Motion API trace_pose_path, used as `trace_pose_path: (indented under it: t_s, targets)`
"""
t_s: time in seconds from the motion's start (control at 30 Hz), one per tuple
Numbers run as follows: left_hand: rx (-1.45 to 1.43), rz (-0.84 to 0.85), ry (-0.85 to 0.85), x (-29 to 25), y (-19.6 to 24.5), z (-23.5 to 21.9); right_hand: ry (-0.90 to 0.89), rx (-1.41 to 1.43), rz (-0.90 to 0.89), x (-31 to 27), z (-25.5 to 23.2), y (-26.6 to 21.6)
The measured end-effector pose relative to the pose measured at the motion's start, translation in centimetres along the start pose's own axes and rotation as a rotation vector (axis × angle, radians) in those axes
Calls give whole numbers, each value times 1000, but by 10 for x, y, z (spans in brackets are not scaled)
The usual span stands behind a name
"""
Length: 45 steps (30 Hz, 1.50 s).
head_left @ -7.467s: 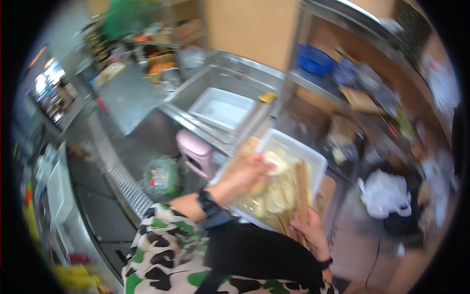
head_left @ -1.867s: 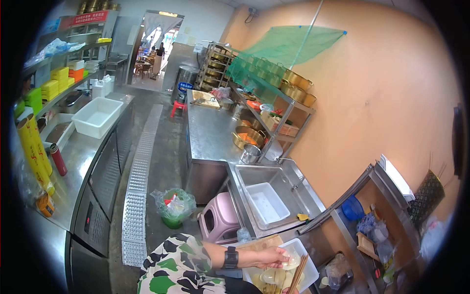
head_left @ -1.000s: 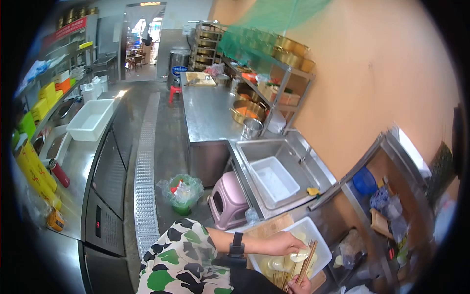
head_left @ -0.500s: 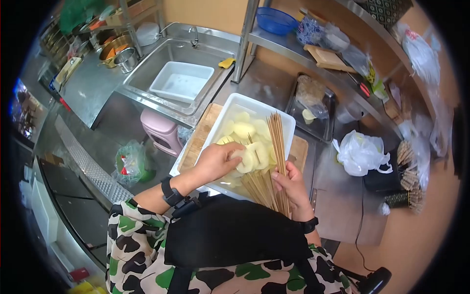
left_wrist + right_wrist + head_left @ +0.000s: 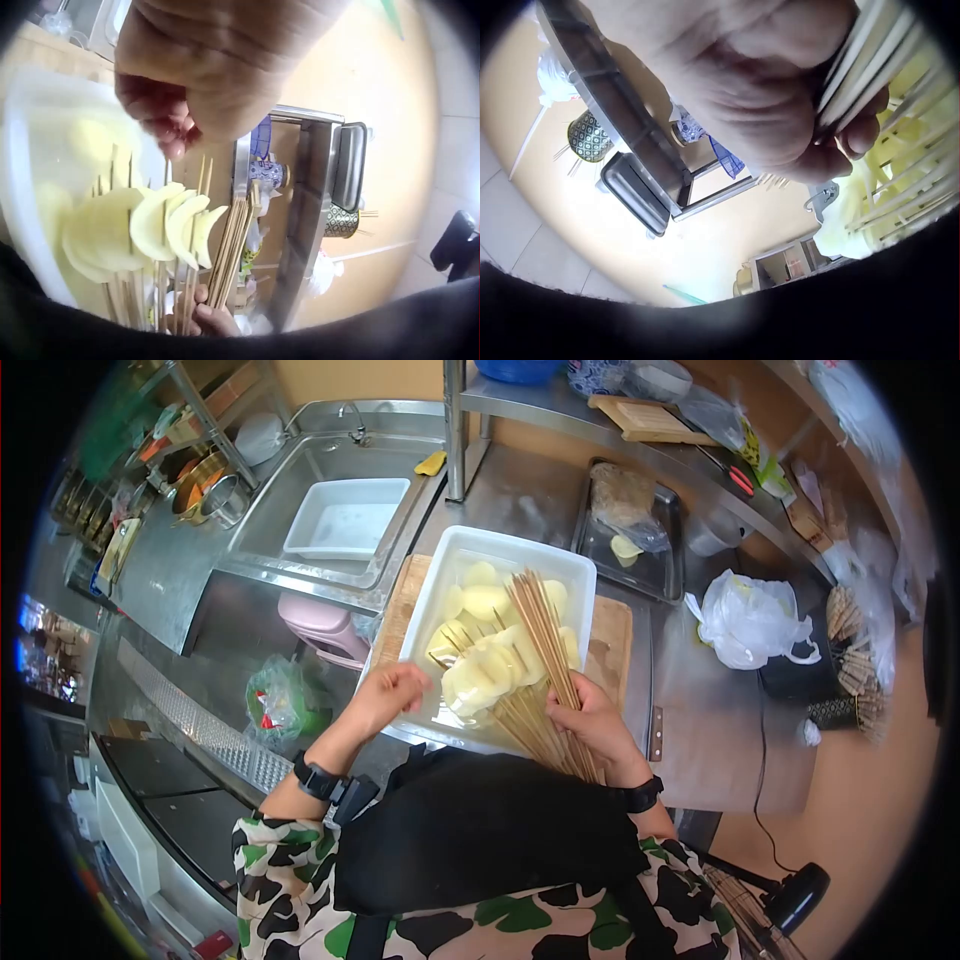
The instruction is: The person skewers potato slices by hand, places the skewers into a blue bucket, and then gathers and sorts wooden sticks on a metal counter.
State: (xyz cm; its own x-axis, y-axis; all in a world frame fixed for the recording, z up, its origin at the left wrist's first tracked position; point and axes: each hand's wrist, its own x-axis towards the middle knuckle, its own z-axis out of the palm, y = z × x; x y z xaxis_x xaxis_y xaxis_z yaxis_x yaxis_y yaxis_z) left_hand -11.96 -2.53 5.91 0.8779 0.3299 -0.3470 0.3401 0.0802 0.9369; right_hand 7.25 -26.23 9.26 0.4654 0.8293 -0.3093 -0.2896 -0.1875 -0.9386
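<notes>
A white tray [image 5: 455,550] holds pale yellow slices [image 5: 485,603] and wooden skewers. My left hand [image 5: 385,700] is by the tray's left rim, fingers curled, with nothing visible in them; in the left wrist view the hand [image 5: 217,64] is above threaded slices [image 5: 105,229]. My right hand [image 5: 592,728] grips a bundle of thin sticks [image 5: 545,625] at the tray's lower right. Threaded slices [image 5: 490,675] lie left of the bundle, with more sticks [image 5: 527,725] below them. In the right wrist view, my right hand [image 5: 757,97] has its fingers curled round sticks [image 5: 870,64].
Under the tray lies a wooden board [image 5: 610,645]. A sink [image 5: 255,545] with a white basin [image 5: 345,518] is at the upper left. Right of the tray are a black pan [image 5: 665,575] and a white plastic bag [image 5: 750,620]. A pink stool [image 5: 322,625] stands below the counter.
My left hand has moved left from the slices to the tray's rim, and the slice it pinched is no longer in its fingers. My right hand still grips the bundle. The head view has shifted.
</notes>
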Motion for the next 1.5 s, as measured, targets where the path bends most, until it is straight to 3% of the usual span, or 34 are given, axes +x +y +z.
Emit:
trace_pose_path:
  t_s: [0.07, 0.2, 0.27, 0.37, 0.47, 0.57, 0.67, 0.77, 0.87, 0.97, 1.07, 1.33, 1.5]
  targets:
    - [81, -172, -249, -13, 2, 6, -30, -22, 47, -1, -5, 6]
    - [-56, -153, -545, -13, 26, 23, -92, -1, 65, -3, -4, -3]
    - [-267, -48, -473, -15, 56, 36, -65, -47, 47, -13, 17, -24]
    - [-502, 72, -446, -1, 72, 53, -207, -364, -116, -12, 21, -9]
    - [-694, 31, -437, 14, 77, 69, -273, -285, -130, -19, 26, -15]
    - [-790, -62, -468, 20, 72, 67, -249, -56, 4, -23, 11, -5]
    - [-761, -76, -427, 12, 84, 71, 106, -270, -199, -18, -24, 30]
    - [-759, -56, -438, 14, 83, 68, 73, -647, 15, -36, -53, 32]
    - [-753, -40, -449, 14, 86, 70, 27, -893, 131, -55, -49, 21]
    - [-737, -38, -448, 16, 93, 73, -274, -155, 374, -56, -66, 88]
    - [-717, -33, -446, 19, 95, 76, -378, 93, 355, -64, -51, 70]
    - [-645, 11, -561, 30, 120, 92, -414, 140, 295, -71, -40, 99]
    - [-600, 55, -686, 22, 138, 85, -303, 47, 193, -94, -1, 75]
